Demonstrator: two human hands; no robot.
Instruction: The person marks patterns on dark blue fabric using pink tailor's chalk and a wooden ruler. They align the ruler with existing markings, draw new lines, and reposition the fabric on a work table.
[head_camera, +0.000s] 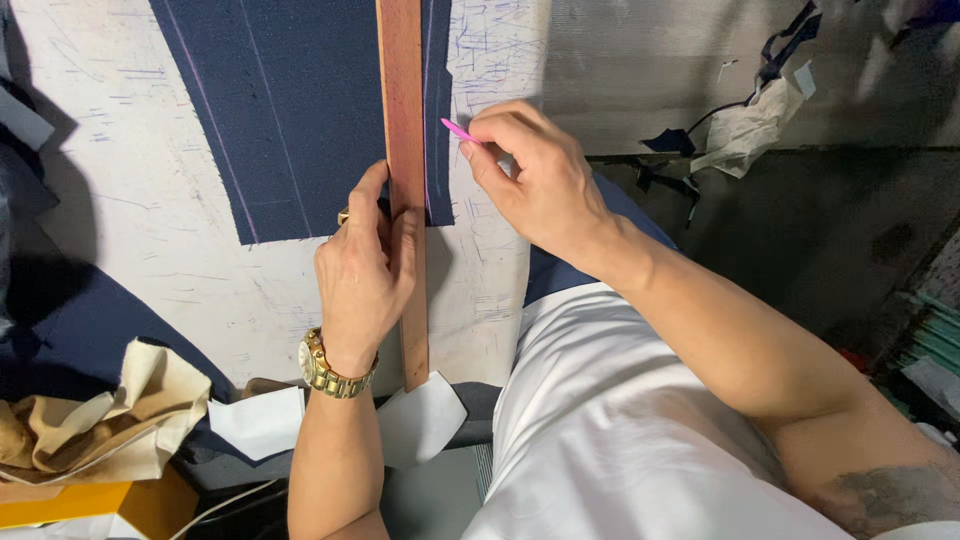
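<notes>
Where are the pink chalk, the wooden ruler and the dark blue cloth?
pink chalk (458, 130), head view, on its bare tip beyond the fingers.
wooden ruler (403, 100), head view, on its upper length.
dark blue cloth (300, 110), head view, on its middle, left of the ruler.

An orange-yellow box (60, 505), perhaps cardboard packaging, sits at the lower-left corner.

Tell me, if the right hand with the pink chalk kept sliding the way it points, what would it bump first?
Probably the wooden ruler. The right hand aims its pink chalk leftward at the ruler's edge over the navy fabric.
</notes>
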